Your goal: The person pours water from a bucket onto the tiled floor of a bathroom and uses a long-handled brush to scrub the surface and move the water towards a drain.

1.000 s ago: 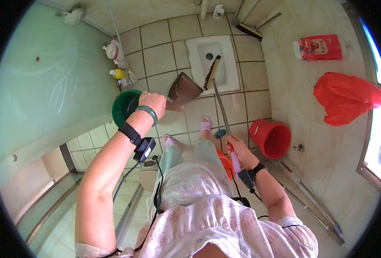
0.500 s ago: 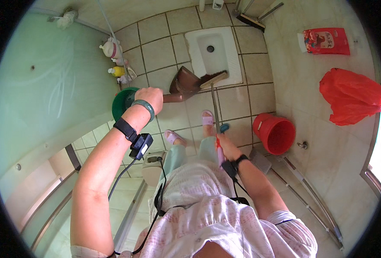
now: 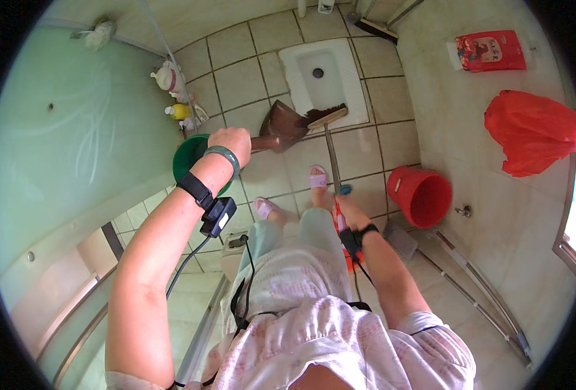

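**Broom and dustpan meet beside the floor toilet**

The left grip (image 3: 231,144) is closed around the handle of a brown dustpan (image 3: 284,122). This dustpan is low, over the tiled floor (image 3: 359,155), near the lower left corner of the white squat toilet (image 3: 357,81). The right grip (image 3: 353,214) is wrapped about the upper part of the broom (image 3: 332,156), although some of the fingers are hidden from this view. The broom head lies across the near edge of the toilet, and its dark bristles reach the mouth of the dustpan; whether they press on it, I cannot tell.

Several things could go wrong, in my judgement. If the dustpan tilts or its lip is lifted from the tiles, sweepings could pass under it. If the bristles are pushed too strongly, dirt could jump over the lip, or fall in the basin, because the toilet is so close. The left grip is above the green bucket (image 3: 190,160) in this view, so a wide swing of the arm could knock this bucket, if they are at similar height. The black cable (image 3: 185,272) at the left forearm could catch on something when the arm stretches. On the other side, a broad stroke could strike the red bucket (image 3: 402,195).
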Available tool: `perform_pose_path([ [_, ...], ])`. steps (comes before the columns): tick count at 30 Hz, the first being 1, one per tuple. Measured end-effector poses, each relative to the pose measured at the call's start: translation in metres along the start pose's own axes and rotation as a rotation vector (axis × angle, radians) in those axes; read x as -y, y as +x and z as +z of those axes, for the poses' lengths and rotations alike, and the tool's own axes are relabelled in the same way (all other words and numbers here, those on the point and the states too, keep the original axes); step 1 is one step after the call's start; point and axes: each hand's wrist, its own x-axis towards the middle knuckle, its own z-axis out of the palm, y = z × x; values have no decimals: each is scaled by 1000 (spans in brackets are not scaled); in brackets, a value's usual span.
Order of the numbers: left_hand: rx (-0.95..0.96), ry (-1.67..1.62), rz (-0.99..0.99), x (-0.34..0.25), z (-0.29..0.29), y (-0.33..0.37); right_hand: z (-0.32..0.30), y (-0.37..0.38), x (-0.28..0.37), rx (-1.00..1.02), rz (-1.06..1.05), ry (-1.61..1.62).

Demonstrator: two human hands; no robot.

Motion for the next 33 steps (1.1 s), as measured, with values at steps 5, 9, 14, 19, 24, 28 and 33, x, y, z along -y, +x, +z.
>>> perform_pose_path([
  [5, -52, -14, -17, 13, 14, 2, 10, -3, 35, 6, 27, 241],
  [9, -19, -20, -36, 13, 13, -1, 12, -53, 0, -191, 163, 110],
  [14, -20, 11, -3, 4, 6, 1, -24, 10, -40, -281, 122, -161],
  [19, -42, -12, 0, 10, 13, -3, -34, 21, -12, -293, 49, -184],
  [24, -36, -1, -22, 12, 14, -6, -24, -42, -25, -258, 138, -124],
  [28, -54, 7, -24, 5, 10, -3, -45, -12, -21, -200, 157, -359],
  [33, -99, -26, -5, -2, 9, 0, -65, 28, -15, -286, 66, -297],
])
